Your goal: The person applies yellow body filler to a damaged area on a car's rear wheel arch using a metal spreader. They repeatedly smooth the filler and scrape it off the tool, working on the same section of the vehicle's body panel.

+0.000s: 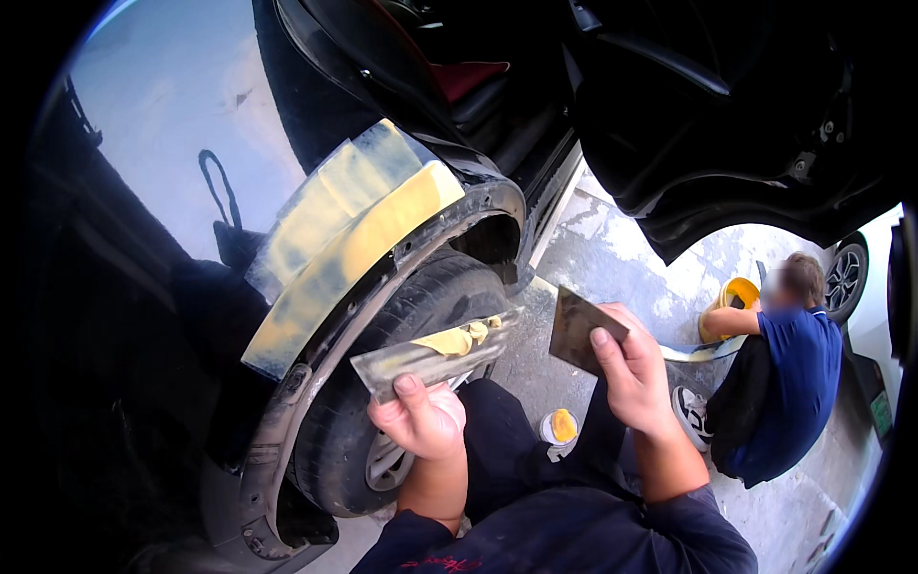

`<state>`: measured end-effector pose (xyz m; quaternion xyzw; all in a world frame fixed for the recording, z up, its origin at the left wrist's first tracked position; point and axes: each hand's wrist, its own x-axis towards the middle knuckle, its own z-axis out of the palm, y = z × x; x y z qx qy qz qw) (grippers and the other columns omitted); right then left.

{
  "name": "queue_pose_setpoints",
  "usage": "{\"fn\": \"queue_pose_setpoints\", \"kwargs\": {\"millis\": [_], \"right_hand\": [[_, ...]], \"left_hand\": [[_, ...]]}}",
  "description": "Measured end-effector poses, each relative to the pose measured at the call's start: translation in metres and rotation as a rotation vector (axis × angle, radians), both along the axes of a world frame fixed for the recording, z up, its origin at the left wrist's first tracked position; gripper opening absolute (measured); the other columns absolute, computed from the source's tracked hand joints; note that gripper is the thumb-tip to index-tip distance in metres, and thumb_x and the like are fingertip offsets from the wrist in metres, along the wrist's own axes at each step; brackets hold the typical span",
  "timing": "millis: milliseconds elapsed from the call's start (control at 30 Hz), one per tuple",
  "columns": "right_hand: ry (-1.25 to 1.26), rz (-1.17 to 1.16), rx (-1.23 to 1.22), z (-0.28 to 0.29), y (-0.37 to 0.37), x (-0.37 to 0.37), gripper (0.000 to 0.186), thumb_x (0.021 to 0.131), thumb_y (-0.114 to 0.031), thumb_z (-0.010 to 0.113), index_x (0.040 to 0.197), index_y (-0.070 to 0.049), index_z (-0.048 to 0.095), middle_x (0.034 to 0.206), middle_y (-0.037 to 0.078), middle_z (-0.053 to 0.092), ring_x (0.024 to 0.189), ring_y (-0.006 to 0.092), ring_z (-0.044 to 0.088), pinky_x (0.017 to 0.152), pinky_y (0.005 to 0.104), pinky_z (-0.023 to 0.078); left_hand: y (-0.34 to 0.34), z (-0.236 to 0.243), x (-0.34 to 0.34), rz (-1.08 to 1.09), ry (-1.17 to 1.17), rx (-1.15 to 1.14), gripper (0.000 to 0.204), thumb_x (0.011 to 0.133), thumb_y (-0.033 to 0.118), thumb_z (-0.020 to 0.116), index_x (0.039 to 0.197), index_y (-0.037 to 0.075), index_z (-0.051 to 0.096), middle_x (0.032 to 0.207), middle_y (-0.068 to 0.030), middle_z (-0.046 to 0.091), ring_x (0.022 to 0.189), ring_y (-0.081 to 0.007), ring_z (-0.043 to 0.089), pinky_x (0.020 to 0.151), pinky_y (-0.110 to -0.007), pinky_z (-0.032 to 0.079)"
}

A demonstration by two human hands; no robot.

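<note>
My left hand [421, 418] is closed on the near end of a flat, smeared putty board [421, 359], its thumb lying on top. Yellow body filler [454, 340] sits in blobs along the board's far half. Between thumb and fingers, my right hand [631, 368] grips a dark, square-edged filler spreader [580, 332], held apart from the board. Beyond my left hand is a dark car's rear wheel arch [378, 277]. Patches of yellow filler [359, 230] with grey, sanded-looking areas cover the panel above the arch.
Under the arch is the tyre [335, 440]. An open tin of yellow filler [559, 426] stands on the floor between my legs. The open car door [708, 124] overhangs at upper right. At right a person in blue [798, 383] crouches by a yellow bucket [736, 292], near a white car [875, 316].
</note>
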<state>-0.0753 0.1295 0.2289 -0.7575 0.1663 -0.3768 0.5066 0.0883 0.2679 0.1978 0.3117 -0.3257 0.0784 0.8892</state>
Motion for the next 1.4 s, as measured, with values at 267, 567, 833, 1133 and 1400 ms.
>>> {"fn": "queue_pose_setpoints", "kwargs": {"millis": [267,567,833,1133,1400], "right_hand": [[-0.129,0.25,-0.048,0.028,0.049,0.02,0.024,0.098,-0.003,0.055,0.12,0.006,0.059,0.099,0.017,0.063,0.084,0.0263,0.064,0.075,0.0321,0.052],[-0.16,0.256,-0.08,0.022,0.056,0.027,0.024,0.098,-0.004,0.055,0.118,0.007,0.059,0.102,0.019,0.063,0.088,0.0295,0.064,0.078,0.0342,0.052],[-0.155,0.299,-0.019,0.044,0.047,0.024,0.023,0.099,-0.007,0.056,0.116,0.007,0.06,0.106,0.017,0.063,0.092,0.0267,0.064,0.082,0.0327,0.05],[-0.368,0.341,0.539,0.048,0.02,0.023,0.024,0.101,-0.012,0.053,0.115,0.005,0.062,0.107,0.009,0.066,0.095,0.0162,0.064,0.087,0.028,0.049],[-0.524,0.234,0.997,0.001,-0.059,0.051,0.029,0.099,-0.009,0.056,0.126,0.003,0.056,0.116,0.012,0.067,0.103,0.019,0.066,0.094,0.0324,0.051]], "left_hand": [[0.005,-0.002,0.0,0.449,-0.527,0.269,0.028,0.102,0.01,0.048,0.114,-0.013,0.057,0.1,-0.0321,0.067,0.088,-0.0425,0.071,0.075,-0.049,0.061],[0.012,0.001,-0.001,0.498,-0.634,0.338,0.027,0.102,0.014,0.048,0.118,-0.006,0.059,0.097,-0.0264,0.068,0.09,-0.0441,0.07,0.08,-0.054,0.06],[0.016,0.002,0.0,0.531,-0.723,0.427,0.032,0.09,0.0,0.055,0.121,-0.001,0.061,0.1,-0.0219,0.069,0.097,-0.0462,0.069,0.084,-0.053,0.059],[0.013,-0.012,0.011,0.468,-0.635,0.549,0.03,0.08,-0.011,0.054,0.106,-0.006,0.068,0.1,-0.0245,0.071,0.1,-0.0424,0.07,0.089,-0.046,0.056],[0.036,-0.001,0.036,-0.03,-0.34,0.414,0.027,0.095,0.018,0.065,0.095,-0.009,0.066,0.083,-0.0216,0.07,0.077,-0.0356,0.073,0.07,-0.045,0.061]]}}
